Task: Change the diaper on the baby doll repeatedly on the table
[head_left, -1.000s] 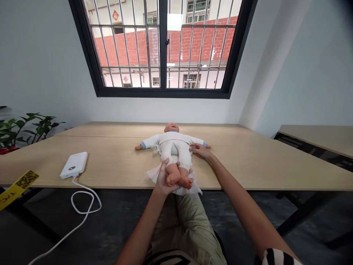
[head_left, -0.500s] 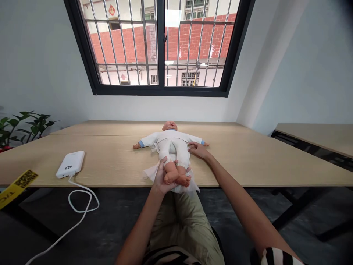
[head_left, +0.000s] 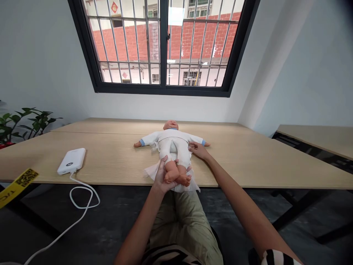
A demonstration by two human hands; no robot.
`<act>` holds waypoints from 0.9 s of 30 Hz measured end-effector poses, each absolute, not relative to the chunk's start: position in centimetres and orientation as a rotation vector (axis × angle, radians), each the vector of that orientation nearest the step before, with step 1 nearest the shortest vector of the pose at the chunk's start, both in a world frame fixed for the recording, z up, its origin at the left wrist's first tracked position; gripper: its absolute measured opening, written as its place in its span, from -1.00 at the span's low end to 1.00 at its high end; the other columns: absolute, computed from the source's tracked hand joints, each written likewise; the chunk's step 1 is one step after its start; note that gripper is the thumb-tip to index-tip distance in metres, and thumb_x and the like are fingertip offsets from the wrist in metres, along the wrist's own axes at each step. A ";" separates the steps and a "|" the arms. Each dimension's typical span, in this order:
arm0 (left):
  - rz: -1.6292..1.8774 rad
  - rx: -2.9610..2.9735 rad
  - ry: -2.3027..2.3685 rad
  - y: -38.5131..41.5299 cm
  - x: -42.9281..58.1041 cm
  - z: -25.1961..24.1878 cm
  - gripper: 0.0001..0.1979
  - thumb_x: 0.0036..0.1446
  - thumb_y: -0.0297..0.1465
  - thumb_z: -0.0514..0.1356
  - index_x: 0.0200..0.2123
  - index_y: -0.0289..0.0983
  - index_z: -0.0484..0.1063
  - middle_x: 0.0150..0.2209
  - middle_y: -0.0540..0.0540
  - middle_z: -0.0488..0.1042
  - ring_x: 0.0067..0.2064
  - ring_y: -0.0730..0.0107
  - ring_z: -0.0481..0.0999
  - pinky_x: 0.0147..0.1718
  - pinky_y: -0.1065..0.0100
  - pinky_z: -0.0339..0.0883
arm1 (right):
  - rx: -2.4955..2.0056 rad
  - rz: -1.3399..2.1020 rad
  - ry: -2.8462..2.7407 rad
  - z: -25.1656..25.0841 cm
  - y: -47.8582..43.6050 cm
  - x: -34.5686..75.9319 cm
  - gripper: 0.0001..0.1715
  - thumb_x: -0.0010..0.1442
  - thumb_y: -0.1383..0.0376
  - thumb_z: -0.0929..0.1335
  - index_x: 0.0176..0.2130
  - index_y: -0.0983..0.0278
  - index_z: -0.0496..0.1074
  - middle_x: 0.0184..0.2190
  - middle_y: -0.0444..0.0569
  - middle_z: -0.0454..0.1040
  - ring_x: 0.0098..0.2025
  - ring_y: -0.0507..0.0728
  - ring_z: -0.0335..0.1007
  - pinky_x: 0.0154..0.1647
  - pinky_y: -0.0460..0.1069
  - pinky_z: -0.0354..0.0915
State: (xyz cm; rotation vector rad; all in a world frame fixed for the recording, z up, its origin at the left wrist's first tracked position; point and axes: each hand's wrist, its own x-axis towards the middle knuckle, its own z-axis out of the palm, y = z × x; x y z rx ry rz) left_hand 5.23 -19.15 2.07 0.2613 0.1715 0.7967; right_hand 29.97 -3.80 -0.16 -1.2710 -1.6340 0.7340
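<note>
Unmoved doll [head_left: 182, 149] (head [head_left: 171, 125] toward window [head_left: 163, 48])

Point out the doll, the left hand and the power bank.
Doll [head_left: 172, 137]: head view, on its clothed belly.
Left hand [head_left: 162, 181]: head view, near the thumb's base.
Power bank [head_left: 72, 159]: head view, on its top face.

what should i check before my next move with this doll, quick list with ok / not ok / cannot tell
1. Doll lying on its back on the table: ok, face up with arms spread.
2. Left hand supporting the doll's lower legs: ok.
3. Right hand gripping cloth at the doll's side: cannot tell, the fingertips are too small to read.
4. White sheet wholly on the table: not ok, it reaches past the near edge.
5. White device and its cable clear of both hands: ok, off to the left.
</note>
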 end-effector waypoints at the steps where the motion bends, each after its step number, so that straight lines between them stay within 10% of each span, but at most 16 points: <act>1: 0.798 0.265 0.174 -19.2 5.2 2.1 -0.52 0.24 -0.05 0.04 -0.35 -0.32 0.53 -0.09 -0.32 0.56 0.13 -0.17 0.45 0.18 -0.22 0.08 | -1.302 0.696 -1.647 -0.2 -3.8 30.1 -0.48 -0.02 0.37 0.40 -0.01 0.35 0.45 -0.27 -0.01 0.55 -0.28 0.10 0.43 -0.19 -0.01 0.35; 19: 0.801 0.282 0.185 -19.5 5.2 2.3 -0.50 0.24 -0.04 0.03 -0.38 -0.33 0.53 -0.12 -0.30 0.59 0.09 -0.14 0.49 0.22 -0.19 0.06 | -1.401 0.569 -1.343 0.1 -3.5 30.1 -0.82 -0.06 0.38 0.31 -0.34 0.28 0.42 -0.37 -0.06 0.49 -0.25 0.14 0.39 -0.04 0.07 0.31; 27: 0.810 0.269 0.185 -19.5 5.2 2.4 -0.54 0.23 -0.07 0.05 -0.39 -0.32 0.55 -0.11 -0.27 0.59 0.06 -0.13 0.52 0.26 -0.22 -0.04 | -1.225 0.917 -1.101 0.6 -4.0 29.7 -0.80 -0.05 0.37 0.44 -0.33 0.27 0.43 -0.41 -0.06 0.52 -0.38 0.07 0.46 -0.28 -0.04 0.43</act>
